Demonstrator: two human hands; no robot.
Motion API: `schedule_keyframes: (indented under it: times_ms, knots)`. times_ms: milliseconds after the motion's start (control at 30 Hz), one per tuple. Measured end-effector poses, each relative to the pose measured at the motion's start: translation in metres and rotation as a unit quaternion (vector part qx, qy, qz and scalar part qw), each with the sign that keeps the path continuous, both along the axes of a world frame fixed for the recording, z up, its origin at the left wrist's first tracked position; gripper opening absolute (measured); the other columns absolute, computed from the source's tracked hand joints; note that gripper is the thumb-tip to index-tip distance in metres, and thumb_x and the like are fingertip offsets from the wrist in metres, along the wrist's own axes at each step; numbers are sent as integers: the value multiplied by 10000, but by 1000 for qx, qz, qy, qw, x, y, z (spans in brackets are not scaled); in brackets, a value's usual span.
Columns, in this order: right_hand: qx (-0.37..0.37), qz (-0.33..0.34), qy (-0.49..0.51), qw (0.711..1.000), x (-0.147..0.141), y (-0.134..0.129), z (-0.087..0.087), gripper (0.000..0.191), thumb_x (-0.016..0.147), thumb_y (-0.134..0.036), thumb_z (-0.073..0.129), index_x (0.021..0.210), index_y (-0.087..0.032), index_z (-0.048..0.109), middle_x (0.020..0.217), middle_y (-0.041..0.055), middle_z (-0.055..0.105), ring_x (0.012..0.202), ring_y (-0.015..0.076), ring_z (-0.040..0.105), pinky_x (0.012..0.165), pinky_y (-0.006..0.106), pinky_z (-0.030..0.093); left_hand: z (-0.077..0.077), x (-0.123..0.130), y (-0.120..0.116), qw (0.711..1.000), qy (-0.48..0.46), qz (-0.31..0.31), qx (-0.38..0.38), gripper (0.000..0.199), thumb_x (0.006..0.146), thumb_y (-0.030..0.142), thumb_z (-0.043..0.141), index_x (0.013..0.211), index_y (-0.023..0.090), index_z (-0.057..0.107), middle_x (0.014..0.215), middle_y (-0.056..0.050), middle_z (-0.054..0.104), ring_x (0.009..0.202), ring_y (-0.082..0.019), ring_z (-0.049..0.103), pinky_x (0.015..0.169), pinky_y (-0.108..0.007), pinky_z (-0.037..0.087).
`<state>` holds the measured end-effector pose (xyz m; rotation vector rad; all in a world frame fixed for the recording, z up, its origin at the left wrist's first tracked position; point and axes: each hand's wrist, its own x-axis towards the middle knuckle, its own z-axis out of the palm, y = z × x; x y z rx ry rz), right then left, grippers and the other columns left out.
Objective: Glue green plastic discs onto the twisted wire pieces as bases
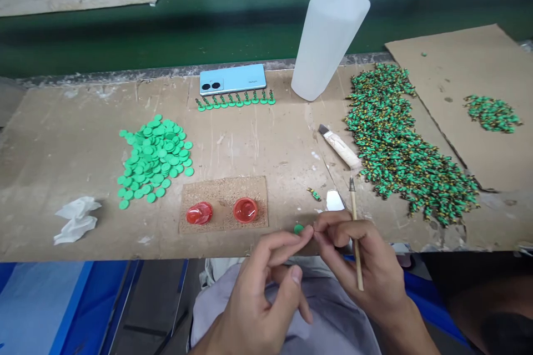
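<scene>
My right hand (377, 266) is closed around a thin wooden-handled brush (353, 205), its dark tip pointing away from me. The thumb and index finger of that hand meet the fingertips of my left hand (260, 299); whether something tiny lies between them I cannot tell. On the left hand the thumb stands apart from the stretched fingers. Just beyond the left fingertips a green disc (298, 228) lies at the table's front edge. A single small green-and-yellow figure (314, 194) rests a little further out, near a white scrap (334, 201).
Left lies a pile of green discs (156, 155) and a crumpled tissue (78, 219). Two red caps (245, 209) sit on a brown board (222, 188). Figures on bases (239, 101) line a blue phone (237, 77). A bottle (328, 33), wrapped blade (339, 145) and figure heap (387, 127) stand rightward.
</scene>
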<state>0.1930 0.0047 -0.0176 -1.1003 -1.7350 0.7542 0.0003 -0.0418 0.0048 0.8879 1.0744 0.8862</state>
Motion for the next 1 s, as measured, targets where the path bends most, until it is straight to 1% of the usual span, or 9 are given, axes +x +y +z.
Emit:
schedule_keyframes:
  times_ms: [200,333,467,600,667,733,800,933,1000]
  knots:
    - [-6,-4,7,1000,1,-1,-5,289,960,-25,646,1009,-259,483,969,11,690,884,139,721,753,263,595,2,5,-4,1000,19,8,-17,272,1087,401,637,1317,255,638,1585,-197,618,609,-133,779,508,-220,538]
    - [-1,11,10,1000,0,0,-3,300,947,0,633,1007,-253,483,967,2,676,872,116,701,762,240,578,-4,6,2,997,-61,30,-21,226,1083,367,671,1274,265,605,1515,-175,684,610,-121,798,511,-157,532]
    - [6,17,39,999,2,-1,0,329,918,27,632,1047,-250,509,923,-9,637,842,120,671,731,236,566,-2,5,16,985,-134,88,-57,278,1010,357,788,1138,234,573,1233,-102,816,532,-106,771,431,-86,445]
    - [-13,-6,30,999,8,-6,0,357,988,-15,585,1269,-235,596,1015,42,717,963,160,728,811,269,617,3,5,25,980,-113,142,-80,410,842,285,946,1006,197,581,887,37,751,474,-77,717,449,-102,471]
    - [-21,-22,25,999,11,-9,0,361,1047,-53,539,1349,-241,607,1081,46,770,990,150,756,838,255,628,4,5,26,979,-97,158,-83,434,796,283,974,960,191,583,803,54,727,464,-86,707,444,-116,478]
    - [-26,-33,42,998,14,-12,1,299,1101,-127,517,1353,-245,629,1083,36,806,957,139,776,799,234,634,4,6,26,978,-83,171,-83,437,768,263,985,919,188,582,757,39,755,476,-105,719,444,-120,487]
    - [-34,-32,72,996,18,-15,2,262,1147,-250,493,1355,-248,651,1059,36,830,926,153,792,760,248,644,3,6,25,977,-73,183,-79,415,759,228,978,881,184,583,728,16,787,488,-121,732,440,-118,496]
    - [-60,1,113,992,25,-20,-2,432,1157,-493,430,1411,-249,680,1016,57,839,831,202,791,696,329,660,1,4,25,976,-87,180,-85,378,781,233,960,852,179,593,736,-26,822,505,-156,753,426,-139,526]
    - [-57,-11,124,991,25,-17,-6,451,1138,-541,453,1297,-237,747,975,70,822,791,201,765,637,325,632,-1,2,26,974,-112,169,-103,380,793,266,964,859,172,601,751,-39,827,516,-168,762,419,-145,529]
